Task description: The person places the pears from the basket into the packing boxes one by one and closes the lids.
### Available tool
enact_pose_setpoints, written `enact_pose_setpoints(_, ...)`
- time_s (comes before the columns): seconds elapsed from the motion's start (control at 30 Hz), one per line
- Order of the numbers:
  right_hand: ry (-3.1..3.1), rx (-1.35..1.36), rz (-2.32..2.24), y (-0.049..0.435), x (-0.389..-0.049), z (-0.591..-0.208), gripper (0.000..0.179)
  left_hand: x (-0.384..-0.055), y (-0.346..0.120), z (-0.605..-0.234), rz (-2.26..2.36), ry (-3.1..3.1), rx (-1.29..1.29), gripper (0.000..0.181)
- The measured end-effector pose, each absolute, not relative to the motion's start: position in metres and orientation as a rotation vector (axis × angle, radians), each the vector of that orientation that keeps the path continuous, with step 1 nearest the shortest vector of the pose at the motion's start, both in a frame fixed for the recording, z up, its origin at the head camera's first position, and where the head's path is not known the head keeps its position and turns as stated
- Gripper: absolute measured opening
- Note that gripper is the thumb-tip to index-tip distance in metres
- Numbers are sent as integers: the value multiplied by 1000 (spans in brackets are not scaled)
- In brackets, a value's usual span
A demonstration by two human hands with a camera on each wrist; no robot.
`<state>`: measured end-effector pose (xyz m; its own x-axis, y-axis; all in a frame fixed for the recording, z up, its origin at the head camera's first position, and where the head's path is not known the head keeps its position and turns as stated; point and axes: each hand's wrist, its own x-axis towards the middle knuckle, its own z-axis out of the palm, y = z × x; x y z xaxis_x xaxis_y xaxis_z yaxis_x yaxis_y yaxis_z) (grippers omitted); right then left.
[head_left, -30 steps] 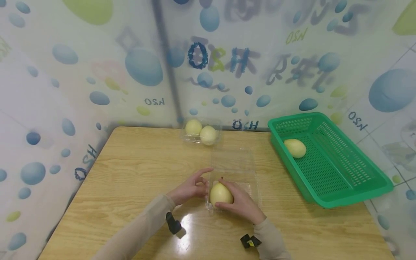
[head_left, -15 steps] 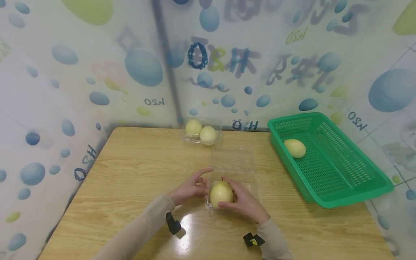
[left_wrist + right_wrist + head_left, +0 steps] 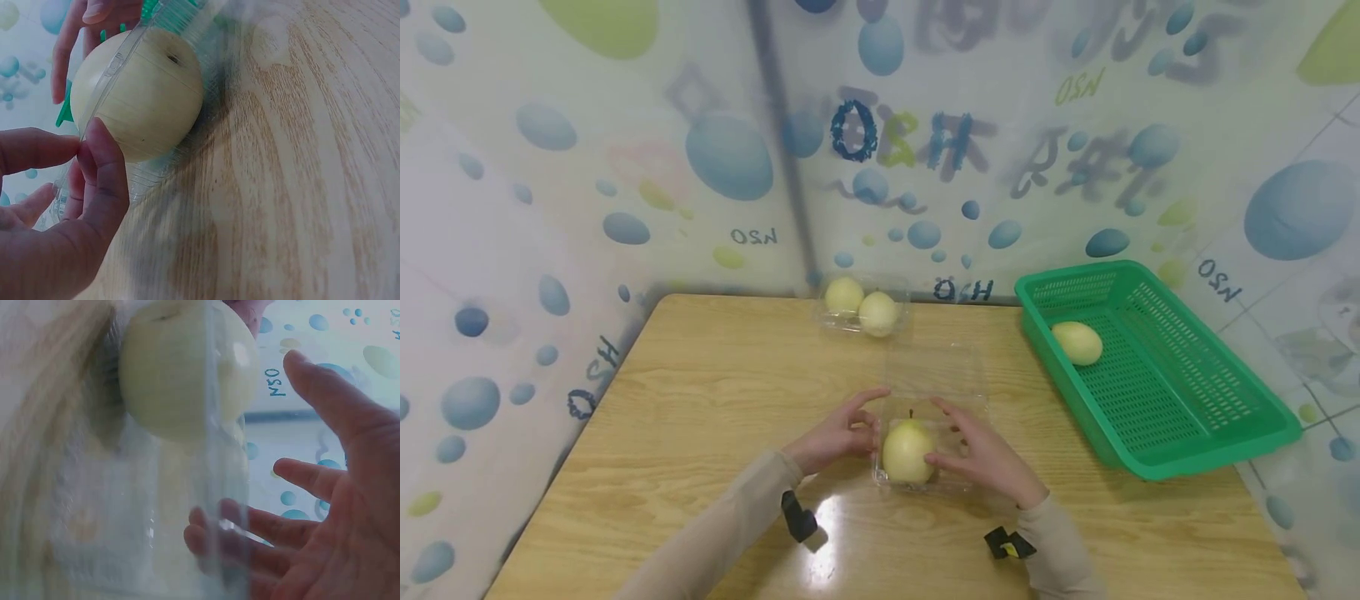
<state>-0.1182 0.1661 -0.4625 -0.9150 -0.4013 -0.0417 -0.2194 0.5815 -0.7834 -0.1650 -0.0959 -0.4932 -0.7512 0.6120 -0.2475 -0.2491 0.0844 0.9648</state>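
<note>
A yellow pear with its stem up sits in the left part of a clear plastic clamshell box, whose lid lies back flat on the table. My left hand pinches the box's left rim between thumb and finger, plainest in the left wrist view, where the pear shows behind the clear wall. To the right of the pear, my right hand hovers over the box with fingers spread. In the right wrist view this hand holds nothing, and a gap separates it from the pear.
At the table's back edge stands a second clear box with two pears inside. On the right is a green plastic basket with one pear in it. A patterned wall sheet hangs behind the wooden table.
My right hand has let go of the pear and drawn back to the right, its fingers spreading. The pear stays in the box, and my left hand keeps its place at the rim.
</note>
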Motion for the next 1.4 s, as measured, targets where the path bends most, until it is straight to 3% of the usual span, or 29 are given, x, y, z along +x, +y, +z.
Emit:
enact_pose_setpoints(0.47,2809,-644,-957,192,-120,-442,65,-164,-96,-494,1749,1719,359,77)
enact_pose_setpoints(1.4,2934,-860,-601,237,-129,-406,54,-166,-97,-495,1752,1703,361,76)
